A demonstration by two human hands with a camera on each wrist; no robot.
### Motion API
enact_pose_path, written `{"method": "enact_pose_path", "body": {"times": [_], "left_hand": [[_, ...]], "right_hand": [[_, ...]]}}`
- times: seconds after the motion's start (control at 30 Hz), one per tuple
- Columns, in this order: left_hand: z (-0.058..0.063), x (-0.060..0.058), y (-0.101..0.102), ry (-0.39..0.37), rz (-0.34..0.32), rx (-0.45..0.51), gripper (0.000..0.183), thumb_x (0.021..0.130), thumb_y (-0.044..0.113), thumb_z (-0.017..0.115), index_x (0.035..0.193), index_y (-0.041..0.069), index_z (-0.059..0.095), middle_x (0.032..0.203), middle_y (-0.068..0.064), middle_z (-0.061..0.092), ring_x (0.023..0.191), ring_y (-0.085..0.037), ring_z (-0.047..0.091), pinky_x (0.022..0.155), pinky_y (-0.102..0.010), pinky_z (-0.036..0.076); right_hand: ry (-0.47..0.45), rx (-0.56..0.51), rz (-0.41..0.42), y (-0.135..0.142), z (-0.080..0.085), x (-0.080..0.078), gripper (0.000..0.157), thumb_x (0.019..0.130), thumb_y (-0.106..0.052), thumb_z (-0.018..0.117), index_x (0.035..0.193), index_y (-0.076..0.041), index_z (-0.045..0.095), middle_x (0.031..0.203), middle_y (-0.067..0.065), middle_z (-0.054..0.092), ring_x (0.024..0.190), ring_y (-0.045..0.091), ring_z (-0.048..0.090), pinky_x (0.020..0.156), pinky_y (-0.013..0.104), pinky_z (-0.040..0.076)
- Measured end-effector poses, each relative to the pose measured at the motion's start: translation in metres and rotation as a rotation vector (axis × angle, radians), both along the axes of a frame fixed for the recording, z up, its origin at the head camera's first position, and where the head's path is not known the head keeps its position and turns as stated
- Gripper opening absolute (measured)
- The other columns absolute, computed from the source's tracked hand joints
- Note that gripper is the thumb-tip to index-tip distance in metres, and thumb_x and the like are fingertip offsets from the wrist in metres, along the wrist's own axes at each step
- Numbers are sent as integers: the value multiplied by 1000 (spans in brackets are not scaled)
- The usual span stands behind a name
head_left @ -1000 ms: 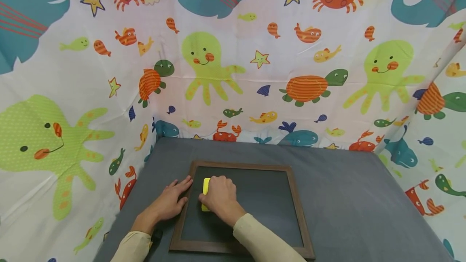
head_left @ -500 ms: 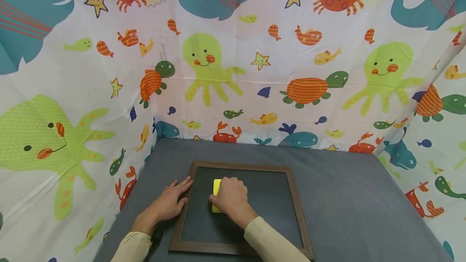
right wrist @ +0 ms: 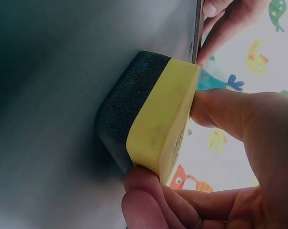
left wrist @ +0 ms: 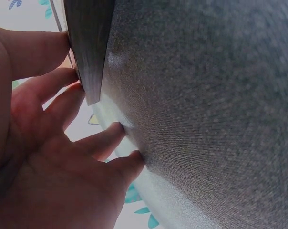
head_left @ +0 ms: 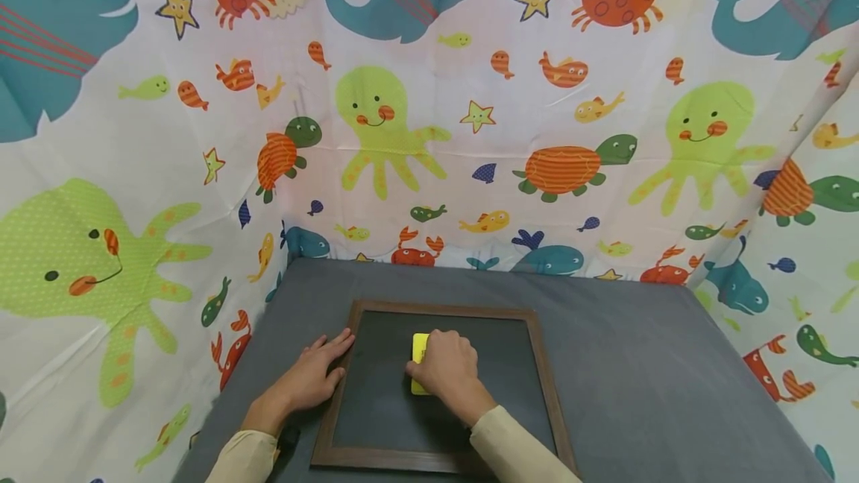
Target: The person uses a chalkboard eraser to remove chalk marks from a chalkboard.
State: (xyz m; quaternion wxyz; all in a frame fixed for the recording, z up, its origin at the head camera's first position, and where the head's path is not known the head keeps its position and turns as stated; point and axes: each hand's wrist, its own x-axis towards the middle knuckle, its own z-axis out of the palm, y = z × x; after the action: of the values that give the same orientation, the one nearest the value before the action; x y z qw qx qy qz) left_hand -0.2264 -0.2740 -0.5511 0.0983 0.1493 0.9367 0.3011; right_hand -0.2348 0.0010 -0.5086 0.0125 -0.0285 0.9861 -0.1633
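Observation:
A chalkboard (head_left: 376,408) with a brown wooden frame lies on the grey cloth. My right hand (head_left: 448,371) grips a chalkboard eraser (head_left: 419,364) near the middle of the board. In the right wrist view the eraser (right wrist: 153,119) has a yellow back and a dark felt side, which faces the board; thumb and fingers pinch its yellow part. My left hand (head_left: 310,373) rests at the board's left edge. The left wrist view shows the thumb and some fingers touching the wooden frame (left wrist: 89,47), while other fingertips (left wrist: 137,160) touch the cloth.
The grey cloth (head_left: 644,371) extends to the right of the board and behind it. White fabric (head_left: 470,170) printed with sea animals hangs at the back and along both sides. A small dark object (head_left: 288,437) sits beside the left wrist.
My right hand has slid the eraser rightward across the board, from near its left side toward the middle. The left hand stays at the frame, and the board keeps its place.

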Motion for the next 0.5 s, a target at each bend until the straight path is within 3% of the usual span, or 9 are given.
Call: {"method": "enact_pose_path", "body": {"times": [0.5], "left_hand": [[-6,-2,-2,-6,6,11,65,109,7,63,170,7,40,181,-13,29,163,-60,19,125,-84,15]], "right_hand": [[-21,19,-75,36,0,1,54,80,-52,91,98,-5,69,78,7,60,67,25,58,62,40,58]]}}
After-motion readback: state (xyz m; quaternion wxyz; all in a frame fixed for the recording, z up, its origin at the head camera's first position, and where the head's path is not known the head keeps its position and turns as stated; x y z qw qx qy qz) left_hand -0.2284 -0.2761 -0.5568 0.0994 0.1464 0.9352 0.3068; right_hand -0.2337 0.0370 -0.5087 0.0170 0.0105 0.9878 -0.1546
